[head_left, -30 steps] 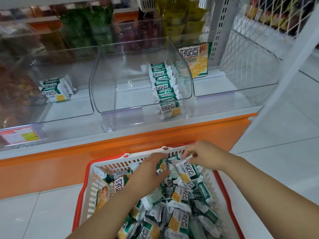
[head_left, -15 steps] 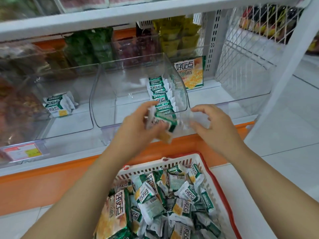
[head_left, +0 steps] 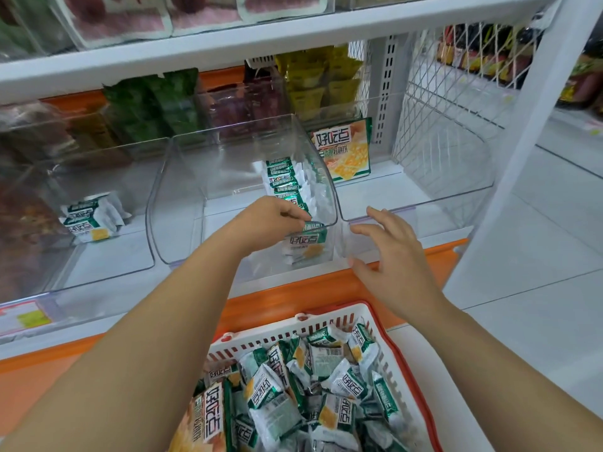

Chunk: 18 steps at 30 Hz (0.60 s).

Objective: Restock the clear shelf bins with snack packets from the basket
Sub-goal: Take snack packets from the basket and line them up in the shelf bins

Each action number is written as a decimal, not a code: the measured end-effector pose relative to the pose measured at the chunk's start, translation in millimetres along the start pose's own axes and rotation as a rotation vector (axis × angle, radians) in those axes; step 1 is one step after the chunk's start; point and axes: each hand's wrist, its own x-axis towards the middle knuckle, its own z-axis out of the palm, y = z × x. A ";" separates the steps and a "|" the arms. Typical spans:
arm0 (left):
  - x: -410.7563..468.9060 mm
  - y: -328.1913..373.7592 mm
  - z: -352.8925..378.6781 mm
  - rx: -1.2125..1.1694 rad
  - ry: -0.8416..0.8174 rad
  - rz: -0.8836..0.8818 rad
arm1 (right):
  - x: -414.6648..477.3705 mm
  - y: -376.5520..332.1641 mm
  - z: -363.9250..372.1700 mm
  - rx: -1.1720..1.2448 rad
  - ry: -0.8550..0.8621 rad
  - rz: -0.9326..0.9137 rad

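The left grip [head_left: 270,223] pinches a crinkly foil packet [head_left: 303,247] inside the clear bin [head_left: 160,216]; the right grip [head_left: 391,265], at three o'clock, is splayed and empty.

Clear, glossy hard-plastic shelf bin [head_left: 228,164], shiny crinkly green-and-white foil snack packets [head_left: 303,246] (super reflective), matt slotted white-and-red plastic basket [head_left: 329,324], white painted wire-mesh side panel [head_left: 447,93].

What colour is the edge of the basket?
The basket has a red rim, white sides; head view.
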 end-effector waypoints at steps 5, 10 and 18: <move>9.7 -1.0 0.3 -0.044 -0.039 -0.143 | 0.1 -0.3 -0.8 0.002 -0.004 -0.004; 16.1 -6.8 -8.2 0.057 -0.148 -0.331 | -1.5 -0.5 -1.0 0.021 -0.025 0.004; 23.8 -3.1 -4.2 0.053 -0.244 -0.406 | -3.3 -3.7 -1.7 0.022 -0.045 0.014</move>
